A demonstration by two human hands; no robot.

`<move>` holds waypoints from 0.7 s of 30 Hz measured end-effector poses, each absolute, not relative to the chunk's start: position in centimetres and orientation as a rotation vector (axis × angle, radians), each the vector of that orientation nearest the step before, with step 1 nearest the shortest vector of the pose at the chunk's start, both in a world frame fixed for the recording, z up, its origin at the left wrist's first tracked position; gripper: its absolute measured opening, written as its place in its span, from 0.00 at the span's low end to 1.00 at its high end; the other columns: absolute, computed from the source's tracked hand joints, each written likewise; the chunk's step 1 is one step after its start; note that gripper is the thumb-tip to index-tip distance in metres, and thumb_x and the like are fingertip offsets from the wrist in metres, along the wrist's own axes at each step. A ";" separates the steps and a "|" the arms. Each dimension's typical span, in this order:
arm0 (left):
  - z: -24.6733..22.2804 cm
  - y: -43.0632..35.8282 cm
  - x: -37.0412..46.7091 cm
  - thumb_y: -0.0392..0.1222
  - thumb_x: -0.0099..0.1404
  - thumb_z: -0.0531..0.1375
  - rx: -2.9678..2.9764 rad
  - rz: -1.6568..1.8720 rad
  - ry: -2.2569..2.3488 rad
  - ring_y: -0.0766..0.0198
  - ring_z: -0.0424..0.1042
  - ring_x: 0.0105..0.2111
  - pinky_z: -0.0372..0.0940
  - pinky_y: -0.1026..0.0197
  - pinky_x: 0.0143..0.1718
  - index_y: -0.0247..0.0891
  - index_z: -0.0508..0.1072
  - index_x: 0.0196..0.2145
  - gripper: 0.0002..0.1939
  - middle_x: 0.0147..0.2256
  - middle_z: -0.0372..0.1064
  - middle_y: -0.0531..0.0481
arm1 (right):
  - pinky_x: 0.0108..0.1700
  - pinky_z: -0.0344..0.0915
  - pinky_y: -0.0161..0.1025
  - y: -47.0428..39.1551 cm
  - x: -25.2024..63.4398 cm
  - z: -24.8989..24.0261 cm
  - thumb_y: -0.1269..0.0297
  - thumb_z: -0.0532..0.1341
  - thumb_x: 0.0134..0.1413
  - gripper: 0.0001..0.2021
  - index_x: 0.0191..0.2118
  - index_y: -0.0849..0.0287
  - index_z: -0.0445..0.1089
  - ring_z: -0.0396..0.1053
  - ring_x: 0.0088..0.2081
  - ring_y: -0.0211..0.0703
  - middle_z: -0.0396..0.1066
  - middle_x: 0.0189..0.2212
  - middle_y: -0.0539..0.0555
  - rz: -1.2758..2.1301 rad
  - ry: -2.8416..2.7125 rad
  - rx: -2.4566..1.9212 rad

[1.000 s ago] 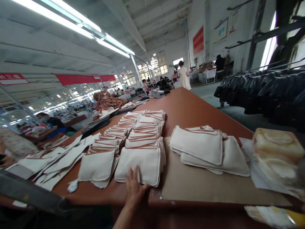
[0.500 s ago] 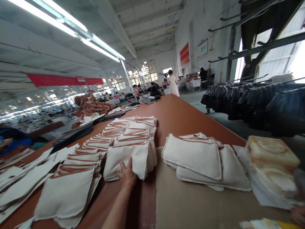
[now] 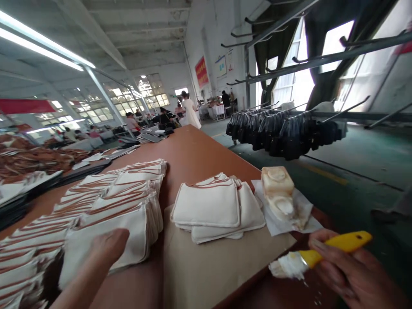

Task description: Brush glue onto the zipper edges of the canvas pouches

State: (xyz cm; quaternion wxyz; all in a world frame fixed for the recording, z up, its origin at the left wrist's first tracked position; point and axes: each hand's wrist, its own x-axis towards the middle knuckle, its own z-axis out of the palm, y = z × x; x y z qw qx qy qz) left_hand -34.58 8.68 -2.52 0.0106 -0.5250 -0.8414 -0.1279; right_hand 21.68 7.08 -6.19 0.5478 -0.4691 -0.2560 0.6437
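My right hand (image 3: 347,266) grips a paint brush (image 3: 341,244) with a yellow handle; white paste coats its bristles, which hang over the front right edge of the cardboard. At the left, my left hand (image 3: 111,244) lies against the front piece of a row of cream fabric panels with brown edges (image 3: 135,225); blur hides its fingers. Between the hands, a smaller pile of cream panels (image 3: 209,206) rests on the cardboard sheet (image 3: 206,266). To the right of that pile, a paste-smeared plastic container (image 3: 278,189) sits on white paper (image 3: 273,225).
A long brown table (image 3: 189,148) runs away from me. Black sheets (image 3: 80,174) and brown scraps (image 3: 35,156) lie along its left side. On the right, a metal rack (image 3: 289,68) stands above hanging dark bags (image 3: 277,137). People work farther back.
The view has swung right, bringing my right hand and the brush fully into sight. My left hand, spread on the front panel before, is now turned and blurred.
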 end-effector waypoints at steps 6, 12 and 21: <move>-4.0 22.1 -16.5 0.47 0.69 0.54 -2.342 -0.272 -2.004 0.50 0.69 0.55 0.60 0.51 0.58 0.48 0.71 0.57 0.20 0.56 0.70 0.45 | 0.18 0.47 0.30 7.7 23.0 -5.6 0.47 0.74 0.43 0.21 0.31 0.56 0.68 0.47 0.17 0.31 0.51 0.13 0.43 1.524 -0.547 -1.109; -7.6 30.8 -7.8 0.46 0.69 0.56 -2.435 -0.160 -2.012 0.51 0.74 0.48 0.65 0.53 0.49 0.42 0.74 0.52 0.16 0.50 0.74 0.40 | 0.18 0.43 0.31 7.3 27.8 -7.0 0.45 0.72 0.46 0.21 0.29 0.57 0.69 0.43 0.16 0.31 0.49 0.12 0.43 1.557 -0.580 -1.106; -5.9 30.6 -8.9 0.46 0.68 0.62 -2.582 0.036 -1.957 0.55 0.73 0.48 0.70 0.50 0.49 0.39 0.72 0.52 0.17 0.51 0.71 0.42 | 0.18 0.49 0.31 6.9 28.1 -6.5 0.45 0.73 0.43 0.21 0.27 0.56 0.68 0.46 0.16 0.32 0.50 0.13 0.43 1.473 -0.540 -1.117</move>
